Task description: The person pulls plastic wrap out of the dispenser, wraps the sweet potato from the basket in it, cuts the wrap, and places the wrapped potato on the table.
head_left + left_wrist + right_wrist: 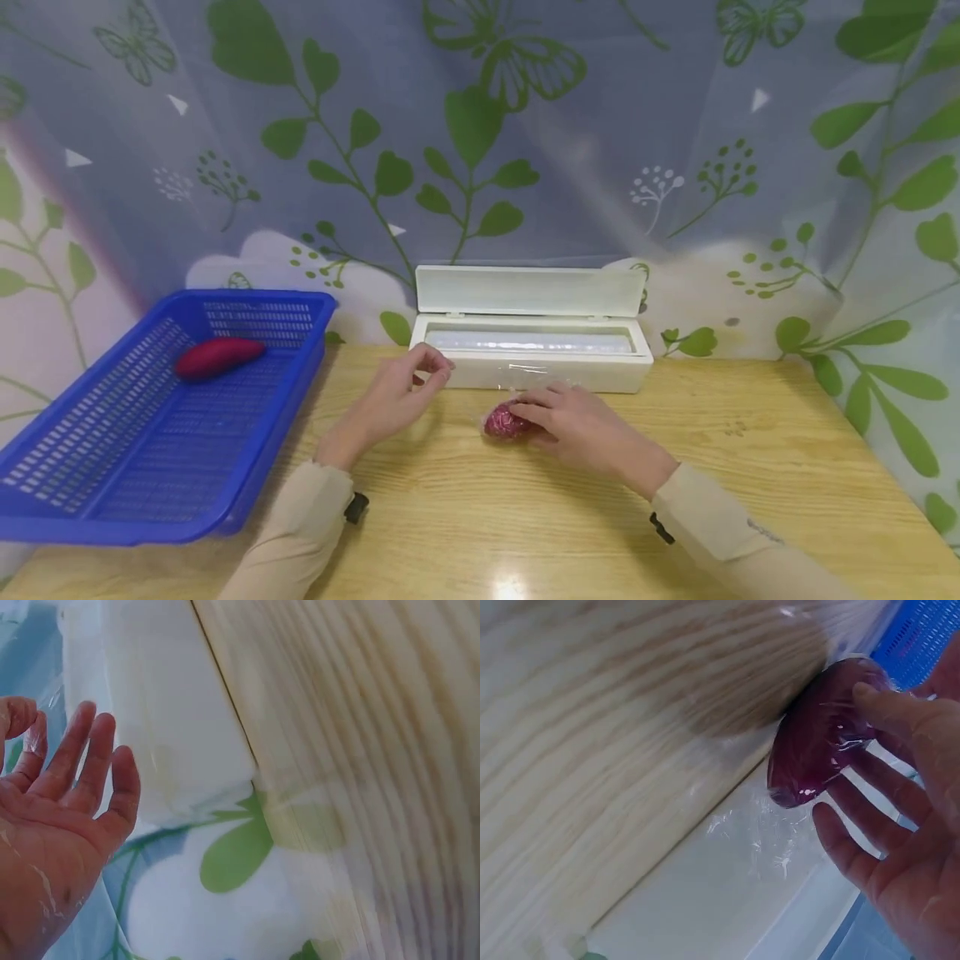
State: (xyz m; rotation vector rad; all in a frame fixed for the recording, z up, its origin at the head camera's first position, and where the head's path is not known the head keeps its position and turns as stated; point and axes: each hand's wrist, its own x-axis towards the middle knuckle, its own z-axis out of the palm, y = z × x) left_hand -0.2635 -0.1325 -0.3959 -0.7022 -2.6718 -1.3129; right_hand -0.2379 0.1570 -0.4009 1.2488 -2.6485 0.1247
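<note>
A dark red sweet potato (pixel 506 422) wrapped in shiny cling film lies on the table in front of the white box. My right hand (pixel 573 429) grips it from the right; in the right wrist view the thumb presses its top and the fingers go behind it. My left hand (pixel 401 396) hovers by the front left corner of the cling film box (pixel 570 373), thumb and forefinger tips close together, the other fingers loosely extended in the left wrist view. The box's lid stands up, and a roll of clear film (pixel 525 342) shows inside.
On the left is a blue plastic basket (pixel 262 450) with an unwrapped red sweet potato (pixel 217 358) in it. A leaf-patterned curtain (pixel 585 158) hangs behind the wooden table (pixel 465 517). Loose film clings to the front of the box.
</note>
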